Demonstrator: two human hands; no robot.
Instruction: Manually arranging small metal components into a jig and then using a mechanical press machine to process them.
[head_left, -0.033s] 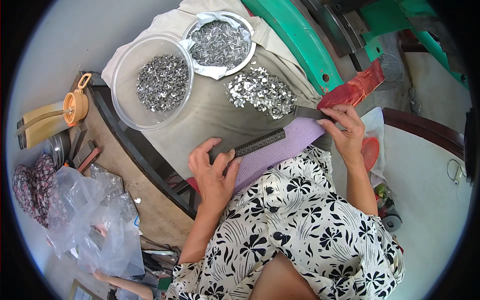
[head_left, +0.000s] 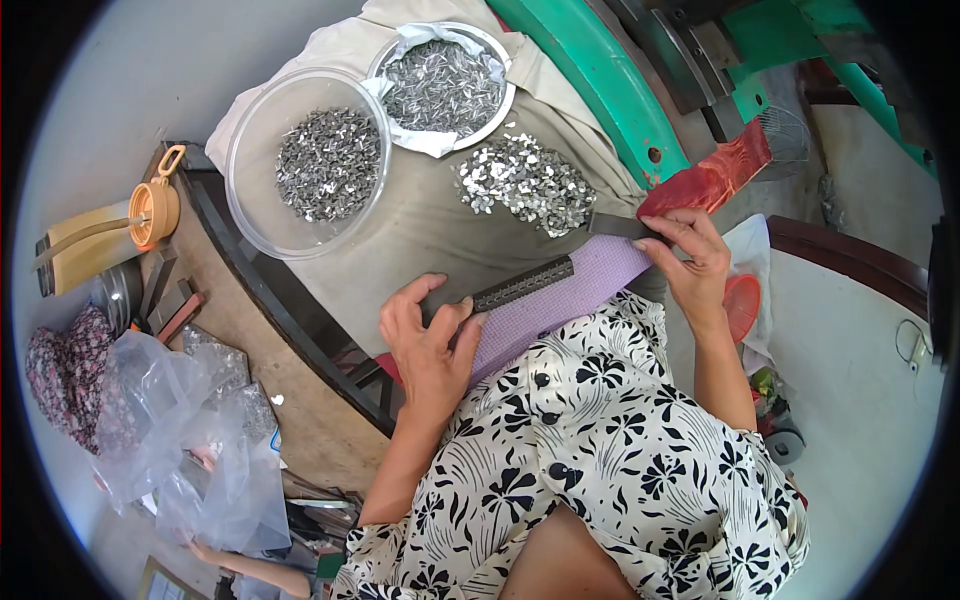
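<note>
Across a purple textured pad [head_left: 560, 305] lies a dark slotted bar [head_left: 525, 285] with a row of small notches. My left hand [head_left: 425, 345] pinches its left end between thumb and index finger, the other fingers curved apart. At the pad's right end, my right hand [head_left: 692, 255] grips a flat dark strip [head_left: 617, 225] with thumb and fingers. The strip's left end reaches the edge of a loose heap of small shiny metal pieces [head_left: 525, 185] on the grey-green cloth [head_left: 420, 235].
Beyond the heap stand a clear plastic tub [head_left: 250, 190] of small metal parts and a lined metal bowl [head_left: 500, 110] of thin metal pieces. A green machine frame [head_left: 590, 80] rises at far right, beside a red cloth [head_left: 715, 180]. Plastic bags [head_left: 180, 440] lie left; another person's forearm [head_left: 260, 572] shows lower left.
</note>
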